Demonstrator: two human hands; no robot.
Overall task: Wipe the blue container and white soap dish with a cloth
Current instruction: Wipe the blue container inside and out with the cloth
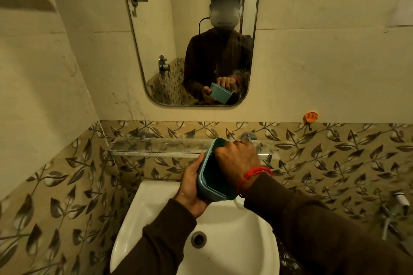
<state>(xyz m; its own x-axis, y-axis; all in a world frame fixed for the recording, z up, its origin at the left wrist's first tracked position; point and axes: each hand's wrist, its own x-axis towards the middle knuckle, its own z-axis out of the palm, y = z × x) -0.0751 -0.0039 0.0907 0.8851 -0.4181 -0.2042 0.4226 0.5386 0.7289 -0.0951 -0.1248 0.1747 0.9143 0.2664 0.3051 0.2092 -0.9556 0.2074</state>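
Sideways, blue container, dark inside.

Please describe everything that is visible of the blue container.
The blue container is a blue-green tub, plastic by its look, with rounded corners and a rimmed edge. It is held above the white sink, tipped so that its dark opening faces the person. The left hand grips its outer side; the right hand reaches inside. The mirror reflects it.

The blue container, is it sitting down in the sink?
No, the left hand holds the blue container up above the sink.
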